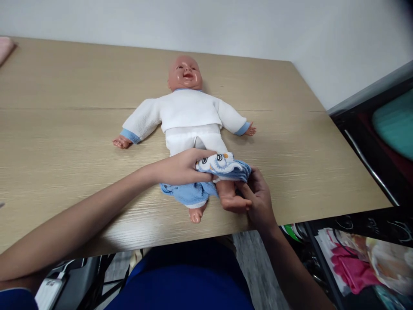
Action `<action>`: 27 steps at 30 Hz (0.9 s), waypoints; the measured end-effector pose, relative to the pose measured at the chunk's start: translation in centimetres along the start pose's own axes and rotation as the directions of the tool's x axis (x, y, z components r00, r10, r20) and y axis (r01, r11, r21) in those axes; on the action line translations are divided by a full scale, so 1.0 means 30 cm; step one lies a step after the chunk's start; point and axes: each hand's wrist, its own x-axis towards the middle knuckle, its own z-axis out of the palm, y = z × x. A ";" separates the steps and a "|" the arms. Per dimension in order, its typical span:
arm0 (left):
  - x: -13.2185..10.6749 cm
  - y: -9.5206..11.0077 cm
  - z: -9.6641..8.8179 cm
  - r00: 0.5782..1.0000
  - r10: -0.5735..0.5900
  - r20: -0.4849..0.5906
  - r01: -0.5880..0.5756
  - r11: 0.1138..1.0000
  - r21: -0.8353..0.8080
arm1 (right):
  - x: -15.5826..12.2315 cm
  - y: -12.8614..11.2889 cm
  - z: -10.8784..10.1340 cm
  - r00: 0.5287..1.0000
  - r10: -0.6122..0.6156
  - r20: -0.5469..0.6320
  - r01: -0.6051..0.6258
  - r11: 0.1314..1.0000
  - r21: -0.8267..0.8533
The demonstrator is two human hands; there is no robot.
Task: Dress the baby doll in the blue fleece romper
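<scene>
A baby doll (190,112) in a white top lies on its back on the wooden table (64,142), head away from me. Blue trousers (222,168) with a cartoon patch are bunched around its legs. My left hand (180,168) pinches the waistband of the trousers at the doll's thigh. My right hand (258,198) grips the trousers' right edge beside the doll's bare right-side leg and foot (230,198). The other foot (196,214) pokes out of a trouser leg near the table's front edge.
A pink cloth (4,48) lies at the far left corner. A dark shelf unit (380,137) with a teal item stands to the right. Bags and coloured things (351,262) sit on the floor at lower right. A white wall runs behind.
</scene>
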 end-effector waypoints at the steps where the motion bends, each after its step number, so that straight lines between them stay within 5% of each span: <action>1: 0.001 0.002 -0.003 1.000 -0.005 0.012 0.006 1.000 -0.030 | 0.016 -0.004 -0.014 0.999 0.005 0.039 -0.005 1.000 -0.002; 5: 0.005 0.007 -0.015 0.999 -0.016 0.044 0.020 0.995 -0.101 | 0.136 -0.035 -0.090 0.936 0.083 0.341 -0.084 0.996 -0.014; 10: 0.009 0.007 -0.015 0.996 -0.056 0.074 0.069 0.980 -0.185 | 0.338 -0.075 -0.147 0.703 0.145 0.696 -0.117 0.989 -0.088; 13: 0.009 0.009 -0.012 0.993 -0.065 0.099 0.085 0.972 -0.220 | 0.411 -0.081 -0.141 0.630 0.145 0.763 -0.070 0.989 -0.130; 19: 0.007 0.025 -0.018 0.994 -0.046 0.098 0.065 0.978 -0.196 | 0.404 -0.071 -0.142 0.634 0.089 0.768 0.013 0.992 -0.126; 24: -0.021 0.077 -0.019 0.993 -0.117 0.009 0.117 0.992 0.051 | 0.383 -0.077 -0.161 0.624 -0.009 0.781 0.074 0.996 -0.047; 27: -0.073 0.113 -0.006 0.980 -0.168 -0.106 0.185 0.964 0.192 | 0.370 -0.072 -0.148 0.697 -0.048 0.716 0.099 0.995 -0.030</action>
